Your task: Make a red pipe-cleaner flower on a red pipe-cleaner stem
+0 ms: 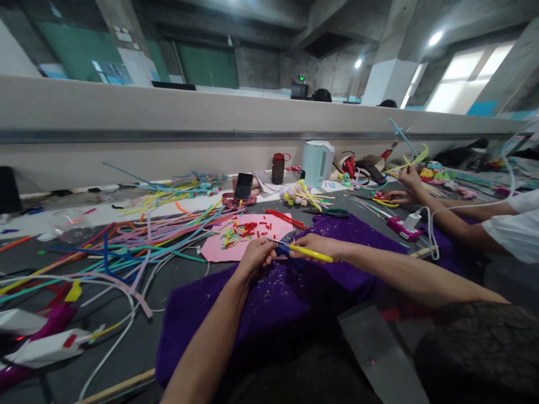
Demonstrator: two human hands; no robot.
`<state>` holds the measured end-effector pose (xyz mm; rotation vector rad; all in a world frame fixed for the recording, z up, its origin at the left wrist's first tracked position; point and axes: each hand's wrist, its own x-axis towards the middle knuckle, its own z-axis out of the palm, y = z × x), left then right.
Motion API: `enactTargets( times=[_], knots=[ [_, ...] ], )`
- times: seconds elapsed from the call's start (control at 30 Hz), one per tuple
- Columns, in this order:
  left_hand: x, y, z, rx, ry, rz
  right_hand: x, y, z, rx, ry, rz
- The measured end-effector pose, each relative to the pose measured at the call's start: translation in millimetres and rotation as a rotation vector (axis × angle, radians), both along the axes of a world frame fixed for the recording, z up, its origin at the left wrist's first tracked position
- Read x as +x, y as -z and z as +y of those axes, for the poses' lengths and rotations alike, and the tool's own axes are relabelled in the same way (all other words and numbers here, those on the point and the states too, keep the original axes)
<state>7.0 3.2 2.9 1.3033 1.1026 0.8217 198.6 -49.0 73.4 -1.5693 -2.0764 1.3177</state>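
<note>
Right hand (pixel 315 245): fingers wrapped round the yellow-handled tool (pixel 314 254)
Left hand (pixel 256 255): fingers narrow; holding what, I cannot tell
Metal tip (pixel 283 243): just beside the left fingers, above purple cloth (pixel 278 306)

A pale blue electric kettle (pixel 312 166) with a white lid stands at the back of the worktop (pixel 141 349), near a long, low, off-white partition (pixel 202 112). To its left is a brown bottle (pixel 278 170) with a red cap, then a phone (pixel 243 186) with a dark screen. On the right, a co-worker's white sleeve (pixel 511 227) shows near a magenta power strip (pixel 398 229) holding a white plug (pixel 412 220). Beyond the partition are concrete ceiling beams (pixel 227 15), green wall panels (pixel 208 68), a glowing green sign (pixel 302 78) and bright windows (pixel 461 92).
</note>
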Motion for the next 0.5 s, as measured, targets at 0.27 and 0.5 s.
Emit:
enactTargets(
  times=[0.27,0.5],
  knots=[
    [-3,-6.8,-4,0.049,-0.046,0.036,7,-5.6,-4,0.033,0.034,0.015],
    [-14,-11.2,-1,0.29,-0.181,0.218,53,-9.2,8,0.405,0.147,-0.237]
  ],
)
